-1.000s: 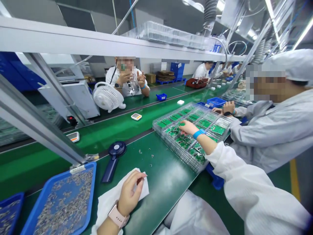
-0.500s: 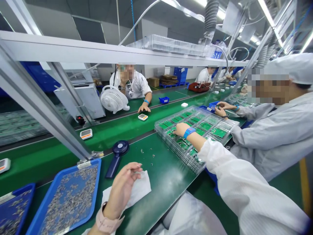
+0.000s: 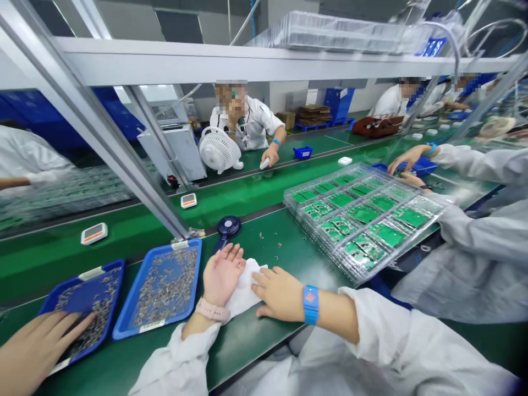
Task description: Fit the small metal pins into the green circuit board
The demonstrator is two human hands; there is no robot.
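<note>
In the head view, the left hand (image 3: 224,278) is held palm up over the cloth (image 3: 241,298), with the fingers a little curled and parted. Nothing is seen to be gripped by it, and no object can be made out in the palm. The right hand (image 3: 280,293) is turned palm down just beside it, with the fingers stretched and spread at the right part of the cloth. Nothing is seen between these fingers; whatever may lie under the palm is hidden, and whether the cloth is pressed or only covered cannot be told.

The cloth is laid on the table (image 3: 231,357), between the parts tray (image 3: 196,283) and the board tray (image 3: 319,245). Loose parts (image 3: 279,245) are scattered beyond the hands. At a second tray (image 3: 78,297), a co-worker's hand (image 3: 39,346) is placed over the small pieces.

The step in hand is judged to be a short handling at the cloth — the boards (image 3: 388,234) are touched by neither hand. For a next move, a deliberate closing of the right fingers would be called for, and the left palm should be kept level, in case something tiny is carried there.
</note>
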